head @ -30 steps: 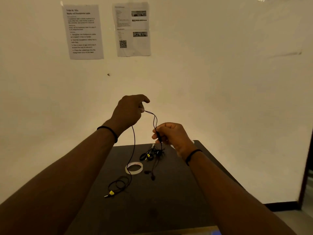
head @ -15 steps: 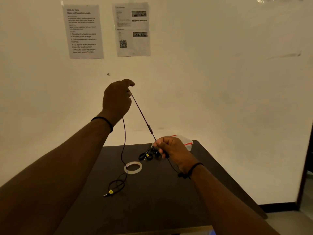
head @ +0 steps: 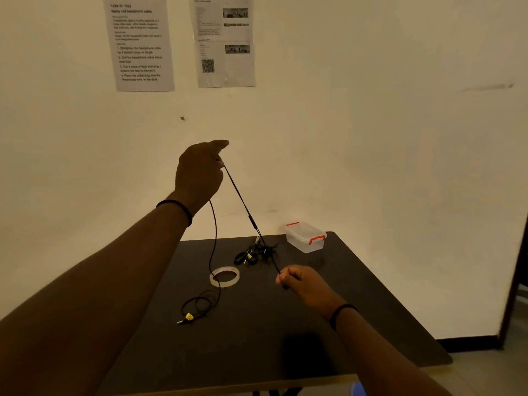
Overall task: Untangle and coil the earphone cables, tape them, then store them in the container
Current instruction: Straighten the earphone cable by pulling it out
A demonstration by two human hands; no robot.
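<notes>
A black earphone cable (head: 243, 201) runs taut between my two hands above a dark table (head: 357, 315). My left hand (head: 200, 172) is raised high and pinches the cable's upper part. My right hand (head: 300, 284) is low over the table and grips the lower part. From my left hand the cable hangs down to a loose loop with a yellow-tagged plug (head: 187, 317) on the table. A tangle of more black earphones (head: 254, 252) lies at the back middle. A roll of clear tape (head: 225, 276) lies flat beside the hanging cable. A clear container with red clips (head: 305, 237) stands at the back right.
The table stands against a pale wall with two printed sheets (head: 140, 44) taped high up. The table's right edge drops to the floor, where a dark door frame (head: 514, 281) shows at the far right.
My left hand rose and shifted left while my right hand dropped down and toward me, drawing the cable from a slack bend into a straight line. The container came into view.
</notes>
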